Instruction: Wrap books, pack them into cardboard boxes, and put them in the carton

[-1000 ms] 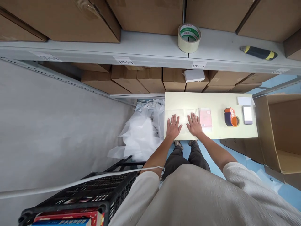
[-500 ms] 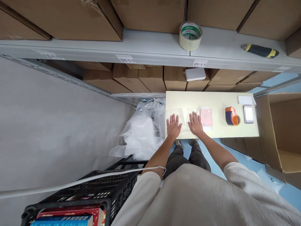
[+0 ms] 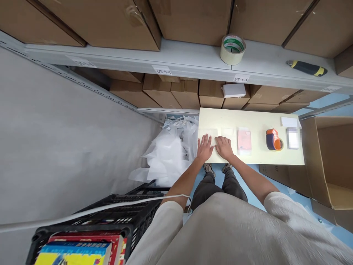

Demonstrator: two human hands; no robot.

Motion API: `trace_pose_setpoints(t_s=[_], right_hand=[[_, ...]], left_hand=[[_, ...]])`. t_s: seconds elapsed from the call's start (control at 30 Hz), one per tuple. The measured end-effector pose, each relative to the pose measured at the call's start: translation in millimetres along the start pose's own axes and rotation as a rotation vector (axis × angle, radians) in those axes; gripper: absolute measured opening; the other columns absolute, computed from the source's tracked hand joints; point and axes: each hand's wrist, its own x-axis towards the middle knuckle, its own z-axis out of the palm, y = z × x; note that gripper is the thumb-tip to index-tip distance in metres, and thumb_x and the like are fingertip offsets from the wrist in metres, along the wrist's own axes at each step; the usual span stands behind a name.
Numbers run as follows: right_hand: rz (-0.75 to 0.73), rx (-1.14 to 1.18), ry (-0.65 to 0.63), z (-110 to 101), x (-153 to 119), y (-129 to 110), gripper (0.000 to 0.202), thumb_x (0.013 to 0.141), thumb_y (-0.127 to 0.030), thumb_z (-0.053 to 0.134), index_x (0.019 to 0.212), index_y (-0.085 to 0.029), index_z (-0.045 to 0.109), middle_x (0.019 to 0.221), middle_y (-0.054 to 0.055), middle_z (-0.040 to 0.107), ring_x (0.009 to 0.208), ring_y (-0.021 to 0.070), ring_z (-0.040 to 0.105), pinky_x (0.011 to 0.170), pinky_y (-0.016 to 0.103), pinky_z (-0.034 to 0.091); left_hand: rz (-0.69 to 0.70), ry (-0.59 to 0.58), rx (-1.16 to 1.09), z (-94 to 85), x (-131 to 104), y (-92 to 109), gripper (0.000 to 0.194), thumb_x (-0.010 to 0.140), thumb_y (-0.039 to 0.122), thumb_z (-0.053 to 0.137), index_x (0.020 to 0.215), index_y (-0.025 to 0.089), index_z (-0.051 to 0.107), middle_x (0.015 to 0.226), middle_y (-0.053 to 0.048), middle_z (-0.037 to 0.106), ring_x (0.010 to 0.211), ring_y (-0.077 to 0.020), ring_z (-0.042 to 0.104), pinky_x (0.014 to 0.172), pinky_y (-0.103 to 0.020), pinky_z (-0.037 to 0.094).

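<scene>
My left hand [image 3: 205, 148] lies flat with its fingers stretched out, over the near part of a thin see-through plastic sheet or bag [image 3: 208, 131] at the left end of the pale yellow table [image 3: 259, 156]. Close beside it, my right hand [image 3: 224, 148] rests palm down on the table, fingers slightly bent and pointing toward the left hand. A second clear piece of plastic [image 3: 227, 131] shows just beyond the right fingers. Right of that hand lies a pink flat item in a clear sleeve [image 3: 244, 141]; neither hand touches it.
An orange and purple tape dispenser [image 3: 273, 140] and white cards [image 3: 289, 122] are on the table's right. Crumpled white plastic [image 3: 171, 154] heaps at the left. A shelf holds a tape roll [image 3: 232, 55] and utility knife [image 3: 309, 68]. Nearby stand a carton [image 3: 317, 158] and black crate [image 3: 132, 217].
My right hand has slid left, away from the pink item, closer to my left hand, its fingers more bent. My left hand stays about where it was. The camera view has shifted slightly.
</scene>
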Motion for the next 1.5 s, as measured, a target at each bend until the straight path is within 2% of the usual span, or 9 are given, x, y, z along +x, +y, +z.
trace_pose_setpoints(t_s=[0.2,0.37,0.43,0.57,0.67,0.8,0.9,1.17,1.5], right_hand=[[0.001,0.008,-0.015,6,9,-12,0.036,0.106,-0.029,0.050,0.134,-0.020,0.070,0.136,0.019,0.062,0.121,0.0368,0.050,0.106,0.050,0.038],[0.038,-0.022,-0.036,4,10,-16,0.027,0.108,-0.028,0.051,0.117,-0.019,0.074,0.122,0.017,0.065,0.114,0.0337,0.054,0.100,0.046,0.038],[0.036,-0.032,-0.040,3,11,-21,0.026,0.108,-0.028,0.052,0.116,-0.018,0.075,0.122,0.017,0.066,0.114,0.0333,0.056,0.099,0.044,0.039],[-0.015,-0.018,-0.047,3,17,-36,0.026,0.108,-0.026,0.051,0.116,-0.018,0.074,0.119,0.016,0.069,0.112,0.0315,0.060,0.096,0.042,0.041],[-0.051,0.003,-0.064,5,27,-53,0.027,0.108,-0.023,0.049,0.116,-0.018,0.074,0.115,0.015,0.071,0.110,0.0303,0.063,0.096,0.041,0.043],[-0.167,0.053,-0.092,9,47,-81,0.035,0.105,-0.021,0.047,0.132,-0.019,0.070,0.124,0.015,0.074,0.116,0.0310,0.064,0.100,0.042,0.047],[-0.251,0.062,-0.105,13,61,-106,0.045,0.103,-0.022,0.048,0.145,-0.019,0.065,0.138,0.016,0.070,0.124,0.0333,0.062,0.104,0.046,0.048],[-0.424,0.033,-0.206,25,83,-167,0.048,0.101,-0.021,0.047,0.146,-0.017,0.064,0.146,0.017,0.065,0.131,0.0331,0.058,0.110,0.047,0.048],[-0.551,-0.006,-0.263,39,88,-217,0.046,0.101,-0.021,0.049,0.144,-0.020,0.066,0.144,0.016,0.065,0.129,0.0335,0.059,0.108,0.047,0.049]], left_hand=[[-0.043,0.066,-0.032,-16.3,-15,-14,0.058,0.111,0.029,0.034,0.168,0.019,0.042,0.178,-0.014,0.037,0.164,-0.0311,0.034,0.131,-0.051,0.033],[-0.126,0.038,0.014,-32.6,-23,-21,0.037,0.111,0.028,0.045,0.134,0.022,0.073,0.143,-0.017,0.064,0.135,-0.0339,0.057,0.114,-0.050,0.047],[-0.138,0.033,0.021,-36.8,-23,-23,0.034,0.111,0.028,0.045,0.124,0.021,0.075,0.134,-0.016,0.066,0.125,-0.0318,0.061,0.108,-0.047,0.049],[-0.193,0.050,-0.010,-43.1,-25,-30,0.037,0.114,0.027,0.037,0.128,0.020,0.071,0.132,-0.014,0.067,0.106,-0.0257,0.068,0.097,-0.039,0.054],[-0.195,0.107,-0.032,-50.2,-32,-41,0.041,0.114,0.024,0.032,0.133,0.018,0.069,0.136,-0.015,0.068,0.116,-0.0271,0.068,0.104,-0.040,0.053],[-0.183,0.204,-0.035,-61.7,-49,-64,0.050,0.108,0.021,0.038,0.153,0.016,0.059,0.161,-0.018,0.058,0.144,-0.0315,0.057,0.129,-0.048,0.037],[-0.254,0.217,-0.012,-68.2,-66,-84,0.065,0.102,0.022,0.044,0.166,0.013,0.045,0.173,-0.018,0.044,0.154,-0.0344,0.051,0.137,-0.054,0.022],[-0.608,0.246,-0.012,-76.8,-120,-134,0.082,0.094,0.025,0.055,0.170,-0.001,0.035,0.181,-0.029,0.019,0.165,-0.0429,0.032,0.137,-0.061,0.016],[-0.839,0.298,0.000,-72.6,-161,-164,0.096,0.090,0.036,0.067,0.170,-0.004,0.034,0.181,-0.031,0.012,0.165,-0.0507,0.027,0.136,-0.069,0.009]])
